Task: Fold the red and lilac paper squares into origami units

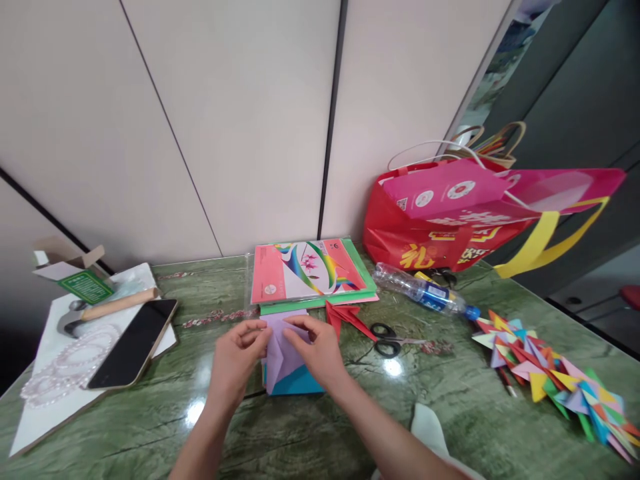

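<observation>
A sheet of purple origami paper (283,357), partly folded, is between my two hands. My left hand (240,350) pinches its left side with thumb and fingers. On the right, my right hand (317,343) grips the upper right part, the thumb pressed on the paper. Beneath lies blue paper (300,381), its lower edge showing. Just right of my right hand rests a red folded paper piece (345,317), close to the black-handled scissors (393,340). The undersides of the fingers are hidden.
Behind my hands lies a stack of paper packs (310,270). Rightward are a plastic bottle (425,291), a red bag (440,220) and a colourful folded-paper chain (555,380). A phone (135,343), a hammer (107,310), beads (75,363) and a green box (83,280) are at left.
</observation>
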Available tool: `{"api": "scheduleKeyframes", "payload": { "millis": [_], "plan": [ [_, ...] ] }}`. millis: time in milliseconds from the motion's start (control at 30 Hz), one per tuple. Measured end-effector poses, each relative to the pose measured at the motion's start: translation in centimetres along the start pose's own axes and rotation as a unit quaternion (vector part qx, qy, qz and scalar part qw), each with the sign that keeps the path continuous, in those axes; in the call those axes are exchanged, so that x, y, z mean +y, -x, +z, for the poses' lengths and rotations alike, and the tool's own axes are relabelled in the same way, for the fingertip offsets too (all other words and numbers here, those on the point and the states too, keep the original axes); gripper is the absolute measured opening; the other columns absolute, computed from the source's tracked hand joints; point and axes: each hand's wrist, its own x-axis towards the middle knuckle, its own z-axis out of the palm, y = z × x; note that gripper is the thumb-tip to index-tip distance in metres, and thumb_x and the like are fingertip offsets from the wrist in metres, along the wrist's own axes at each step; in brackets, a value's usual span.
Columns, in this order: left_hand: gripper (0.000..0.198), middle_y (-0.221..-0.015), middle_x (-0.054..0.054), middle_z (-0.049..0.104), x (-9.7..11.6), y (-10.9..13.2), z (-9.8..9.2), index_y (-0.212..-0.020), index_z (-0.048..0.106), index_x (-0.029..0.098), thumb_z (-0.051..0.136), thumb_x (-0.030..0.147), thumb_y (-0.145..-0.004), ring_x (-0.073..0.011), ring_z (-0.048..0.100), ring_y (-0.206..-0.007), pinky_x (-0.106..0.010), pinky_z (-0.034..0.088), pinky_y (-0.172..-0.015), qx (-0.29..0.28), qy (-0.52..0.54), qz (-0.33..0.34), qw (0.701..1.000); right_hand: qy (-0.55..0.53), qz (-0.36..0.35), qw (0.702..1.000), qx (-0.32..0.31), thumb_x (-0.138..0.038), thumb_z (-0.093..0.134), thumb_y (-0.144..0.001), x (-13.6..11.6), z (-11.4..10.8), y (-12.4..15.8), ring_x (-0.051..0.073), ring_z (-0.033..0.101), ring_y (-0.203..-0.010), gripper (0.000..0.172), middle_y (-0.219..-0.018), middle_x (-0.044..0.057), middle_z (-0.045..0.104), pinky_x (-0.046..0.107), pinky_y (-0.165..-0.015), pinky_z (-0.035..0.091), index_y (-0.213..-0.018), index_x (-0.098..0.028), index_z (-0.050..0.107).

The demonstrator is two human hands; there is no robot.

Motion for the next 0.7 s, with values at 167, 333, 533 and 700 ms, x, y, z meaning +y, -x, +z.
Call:
{"api": "scheduleKeyframes", "payload": {
  "millis": [167,333,533,700],
  "plan": [
    [0.025,-0.051,0.003,0.06,-0.2,0.3,0.5,-0.07,0.061,0.014,0.072,0.03,-0.055,-0.009,0.052,-0.046,-0.019,0.044,-0.047,-0.01,0.009,-0.005,1.0,0.074,-0.087,0.993,0.026,-0.017,0.056,-0.074,-0.1,0.0,0.5,0.017,0.062,-0.075,0.015,-0.08,0.005,0.068,0.029,-0.071,0.048,-0.084,-0.018,0.067],
    [0.026,-0.052,0.003,0.061,-0.2,0.5,0.7,-0.071,0.06,0.014,0.071,0.033,-0.056,-0.0105,0.054,-0.048,-0.021,0.046,-0.05,-0.015,0.023,-0.008,1.0,0.114,-0.147,0.983,0.003,-0.016,0.049,-0.079,0.0,0.0,0.7,0.018,0.061,-0.08,0.021,-0.084,0.005,0.068,0.031,-0.074,0.047,-0.089,-0.023,0.067],
    [0.027,-0.051,0.001,0.062,-0.2,0.0,0.1,-0.071,0.063,0.014,0.071,0.036,-0.058,-0.0111,0.054,-0.045,-0.019,0.04,-0.044,0.005,-0.011,0.01,1.0,0.04,-0.106,0.993,-0.032,-0.024,0.052,-0.079,-0.6,0.1,0.6,0.019,0.062,-0.082,0.018,-0.086,0.005,0.068,0.033,-0.075,0.048,-0.085,-0.025,0.069],
    [0.024,-0.061,-0.003,0.067,-0.5,-0.2,-0.3,-0.072,0.064,0.013,0.069,0.034,-0.061,-0.0129,0.057,-0.051,-0.019,0.041,-0.046,-0.017,-0.031,0.033,0.999,-0.067,0.059,0.995,-0.046,-0.028,0.065,-0.066,-0.1,0.2,0.1,0.016,0.061,-0.064,0.014,-0.074,0.004,0.067,0.027,-0.056,0.049,-0.075,-0.018,0.067]
  ]
}}
